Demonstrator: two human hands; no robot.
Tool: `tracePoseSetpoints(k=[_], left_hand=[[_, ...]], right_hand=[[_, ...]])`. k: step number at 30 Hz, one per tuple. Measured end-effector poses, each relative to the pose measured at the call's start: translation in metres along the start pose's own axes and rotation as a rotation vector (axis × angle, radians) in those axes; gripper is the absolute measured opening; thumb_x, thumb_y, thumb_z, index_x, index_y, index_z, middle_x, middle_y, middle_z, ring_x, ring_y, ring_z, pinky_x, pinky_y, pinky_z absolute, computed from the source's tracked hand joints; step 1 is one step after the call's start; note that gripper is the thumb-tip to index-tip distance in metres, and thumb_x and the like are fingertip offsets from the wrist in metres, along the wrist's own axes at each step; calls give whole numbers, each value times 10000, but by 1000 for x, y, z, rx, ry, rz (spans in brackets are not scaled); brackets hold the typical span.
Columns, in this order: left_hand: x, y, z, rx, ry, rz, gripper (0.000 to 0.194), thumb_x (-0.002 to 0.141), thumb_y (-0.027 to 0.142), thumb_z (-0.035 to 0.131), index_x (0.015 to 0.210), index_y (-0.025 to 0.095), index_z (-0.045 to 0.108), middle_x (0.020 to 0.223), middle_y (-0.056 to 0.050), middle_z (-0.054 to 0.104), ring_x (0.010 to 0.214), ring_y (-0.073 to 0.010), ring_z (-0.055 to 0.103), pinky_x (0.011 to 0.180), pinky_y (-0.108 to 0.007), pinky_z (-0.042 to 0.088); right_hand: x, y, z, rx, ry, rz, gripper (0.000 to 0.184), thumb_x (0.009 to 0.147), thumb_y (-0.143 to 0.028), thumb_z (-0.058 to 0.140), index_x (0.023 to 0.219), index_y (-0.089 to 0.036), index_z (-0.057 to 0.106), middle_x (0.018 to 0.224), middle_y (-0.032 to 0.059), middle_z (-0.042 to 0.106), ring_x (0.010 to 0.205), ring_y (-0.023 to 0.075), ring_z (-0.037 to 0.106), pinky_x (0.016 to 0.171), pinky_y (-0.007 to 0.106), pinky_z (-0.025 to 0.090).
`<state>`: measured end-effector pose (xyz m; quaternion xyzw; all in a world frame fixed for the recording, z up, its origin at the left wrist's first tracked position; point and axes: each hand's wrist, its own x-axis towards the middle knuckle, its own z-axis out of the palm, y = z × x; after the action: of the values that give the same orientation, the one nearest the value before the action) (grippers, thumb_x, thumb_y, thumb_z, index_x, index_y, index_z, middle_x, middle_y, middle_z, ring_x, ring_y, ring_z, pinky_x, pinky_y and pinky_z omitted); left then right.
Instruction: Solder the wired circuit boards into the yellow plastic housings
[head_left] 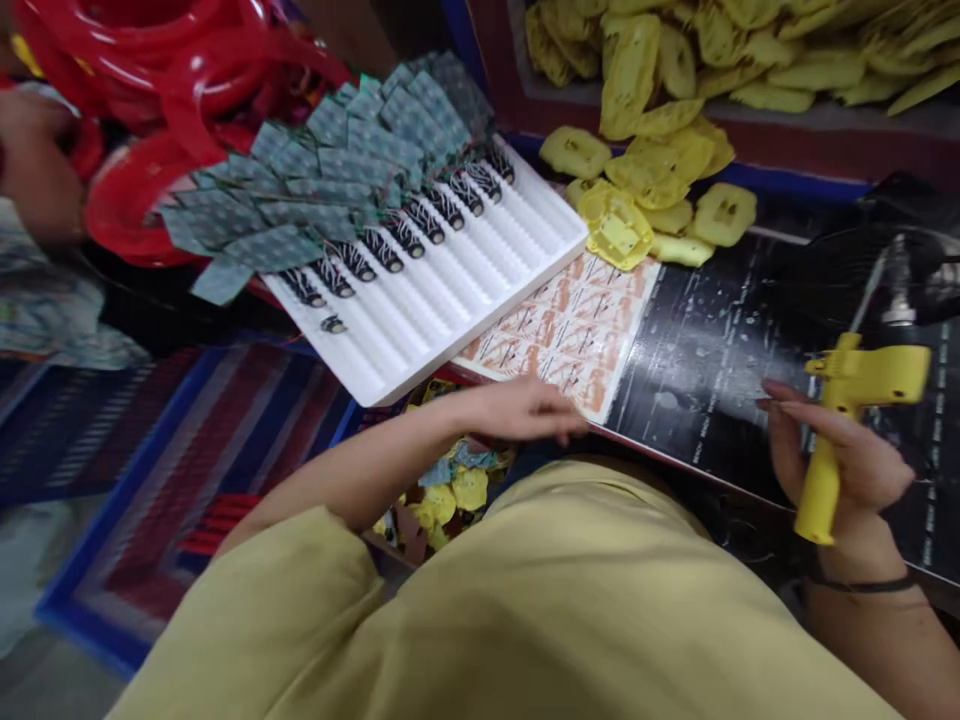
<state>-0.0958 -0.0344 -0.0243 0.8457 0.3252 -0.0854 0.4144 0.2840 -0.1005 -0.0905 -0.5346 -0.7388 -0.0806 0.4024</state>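
My right hand [840, 470] holds a yellow glue gun [847, 410] by its handle, nozzle pointing up and away, over a black board [697, 360]. My left hand [525, 410] lies palm down, fingers stretched flat, on the near edge of a sheet of orange printed stickers [570, 325]; nothing shows in it. A white ridged foam tray [450, 290] to the left carries a row of small coiled parts with green circuit boards [330, 170] fanned out. Yellow plastic shells [652, 180] lie in a heap beyond the sheet.
A box [750, 60] at the back is full of more yellow shells. Red plastic rings [172, 70] sit at the far left, where another person's hand [37, 160] shows blurred. A striped mat [187, 440] covers the floor. Coloured scraps [450, 490] lie below my left arm.
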Motion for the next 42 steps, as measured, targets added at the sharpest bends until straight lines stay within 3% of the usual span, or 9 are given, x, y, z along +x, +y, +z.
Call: tracePoseSetpoints(k=[4,8,12,18,22,29,35,39,42], left_hand=[[80,12,-83,340,539,-87,625,1055,281,586,1669,166,550,1696,-167,592,1597,-327,539,1343,-521,410],[166,21,-126,675,435,-161,966,897,250,769,1775,235,366,1871,-170,299,1724,-491,243,1361,-755,226],[209,37,-142,848,260,-136,1002,848,132,745,1765,297,379,1884,-153,270,1692,-457,325,1336,-707,332],[210,42,-157,792,391,-248,736,965,89,566,1695,153,498,1652,-225,602,1537,-414,566,1246,-592,500],[205,36,-167,732,386,-292,720,1010,173,589,1721,212,480,1614,-189,650,1500,-416,599,1236,-583,505],[172,44,-229,338,811,-102,518,1025,123,514,1537,156,592,1552,-76,709,1380,-196,645,1193,-309,508],[133,57,-234,69,374,-42,564,971,133,570,1534,106,563,1410,-113,729,1257,-246,737,1010,-413,558],[134,74,-192,287,-1,8,547,961,205,642,1507,241,652,1304,8,791,1201,-195,761,1007,-327,568],[145,86,-145,431,-107,25,621,947,208,712,1557,299,639,1268,20,836,1147,-190,772,991,-276,564]], right_hand=[[12,-12,5,-8,108,-280,388,948,-115,810,1300,-267,753,1012,-9,865,645,133,771,646,193,625],[21,-21,5,23,124,-310,381,939,-65,805,1268,-243,732,1023,12,864,669,158,796,660,223,659],[23,-20,5,74,131,-279,254,951,-66,797,1146,-209,721,1015,48,862,691,166,809,662,215,666],[23,-21,6,137,126,-246,299,960,-76,788,1206,-230,718,1023,40,863,702,175,816,668,226,683],[23,-22,7,166,132,-230,366,945,-65,791,1264,-231,723,1031,44,863,716,174,820,697,217,690],[22,-22,7,146,135,-225,370,932,-44,799,1239,-233,715,1037,41,863,725,166,820,732,209,688],[20,-20,8,150,150,-228,357,906,-28,819,1192,-212,709,1088,74,860,811,190,841,769,226,698],[14,-22,13,209,206,-121,456,891,-116,879,1266,-245,654,1317,122,812,1096,278,839,924,378,734],[12,-25,16,214,164,-86,476,895,-217,910,1266,-265,615,1424,150,765,1280,322,780,1023,466,714]])
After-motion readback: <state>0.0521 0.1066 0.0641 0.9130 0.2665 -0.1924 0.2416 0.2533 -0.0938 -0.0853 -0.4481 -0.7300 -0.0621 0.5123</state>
